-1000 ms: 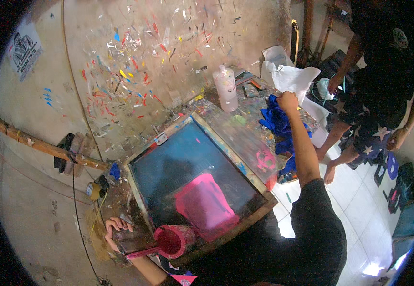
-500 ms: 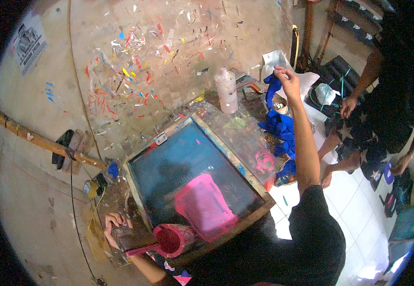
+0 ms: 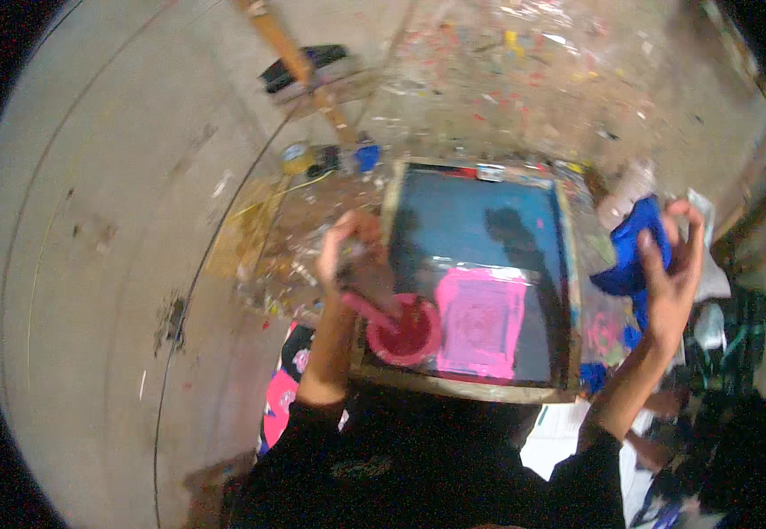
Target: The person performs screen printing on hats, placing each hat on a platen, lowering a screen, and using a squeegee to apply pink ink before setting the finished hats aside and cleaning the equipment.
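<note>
My left hand [image 3: 352, 242] grips a squeegee [image 3: 369, 295] with a pink-stained edge, held over a pink container [image 3: 409, 353] at the near left of a framed screen [image 3: 484, 212]. The screen lies on a paint-spattered table [image 3: 299, 238], with a pink ink patch [image 3: 480, 322] on its near half. To the right of the frame, my right hand [image 3: 669, 286] is raised with a blue cloth [image 3: 621, 269] gripped between thumb and fingers. The picture is blurred by motion.
A pale bottle [image 3: 630, 185] stands behind the blue cloth. Tape rolls [image 3: 297, 159] sit at the back left, below a wooden rail [image 3: 286, 48] on the stained wall. Another person [image 3: 652, 450] is partly visible at the lower right, mostly in shadow.
The view has swung left. My right hand has lifted the blue cloth from the pile, and my left hand has risen with the squeegee, now beside and over the container.
</note>
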Action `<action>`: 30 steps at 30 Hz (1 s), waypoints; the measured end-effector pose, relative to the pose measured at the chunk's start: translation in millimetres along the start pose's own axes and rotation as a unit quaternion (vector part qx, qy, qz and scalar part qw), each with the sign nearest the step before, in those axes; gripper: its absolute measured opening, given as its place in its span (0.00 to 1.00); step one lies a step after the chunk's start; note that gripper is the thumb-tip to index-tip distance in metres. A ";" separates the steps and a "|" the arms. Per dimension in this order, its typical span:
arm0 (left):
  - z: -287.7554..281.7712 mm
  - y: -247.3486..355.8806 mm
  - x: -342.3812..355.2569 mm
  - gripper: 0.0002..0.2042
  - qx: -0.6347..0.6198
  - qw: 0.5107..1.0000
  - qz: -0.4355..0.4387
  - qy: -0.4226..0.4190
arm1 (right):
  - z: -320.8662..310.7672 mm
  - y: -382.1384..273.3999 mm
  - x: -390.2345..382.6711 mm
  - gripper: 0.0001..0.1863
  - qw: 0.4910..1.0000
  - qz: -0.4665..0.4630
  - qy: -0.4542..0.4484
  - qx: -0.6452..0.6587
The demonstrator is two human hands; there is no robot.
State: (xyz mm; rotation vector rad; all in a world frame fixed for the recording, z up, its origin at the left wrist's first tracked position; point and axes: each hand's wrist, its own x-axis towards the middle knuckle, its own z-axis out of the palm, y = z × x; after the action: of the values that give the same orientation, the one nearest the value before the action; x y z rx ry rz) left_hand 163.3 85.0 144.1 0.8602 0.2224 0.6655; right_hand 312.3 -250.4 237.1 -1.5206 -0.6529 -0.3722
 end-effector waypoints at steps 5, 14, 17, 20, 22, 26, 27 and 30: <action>-11.2 5.2 2.3 0.14 0.003 0.999 0.025 -0.026 | 94.3 -52.0 -32.0 0.14 0.971 -0.037 -0.230 0.045; -6.8 7.3 7.7 0.14 0.034 0.996 0.086 -0.004 | 161.5 -67.8 -39.1 0.11 0.915 -0.117 -0.380 0.066; -2.8 6.1 11.7 0.15 0.044 0.993 0.109 0.009 | 177.8 -77.7 -56.7 0.10 0.941 -0.103 -0.323 0.015; -1.7 4.7 14.4 0.15 0.051 0.991 0.123 0.031 | 185.1 -66.9 -63.2 0.12 0.945 -0.127 -0.301 -0.025; 1.6 5.1 12.8 0.15 0.049 0.991 0.122 0.033 | 190.0 -60.5 -70.1 0.14 0.948 -0.133 -0.290 0.009; 7.0 9.9 11.4 0.15 0.084 0.987 0.121 0.063 | 202.8 -64.7 -89.1 0.13 0.975 -0.095 -0.202 0.019; 5.0 9.5 14.5 0.15 0.091 0.984 0.144 0.053 | 206.0 -64.3 -91.4 0.13 0.975 -0.097 -0.201 0.018; 2.0 15.5 18.3 0.14 0.043 0.979 0.198 0.025 | 214.1 -62.8 -98.5 0.12 0.981 -0.111 -0.153 0.034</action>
State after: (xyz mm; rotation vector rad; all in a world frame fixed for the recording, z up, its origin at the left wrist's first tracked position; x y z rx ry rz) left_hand 171.4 102.4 158.5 0.9822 0.1258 1.0562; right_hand 163.1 -59.1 212.4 -1.4560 -1.0737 -0.2830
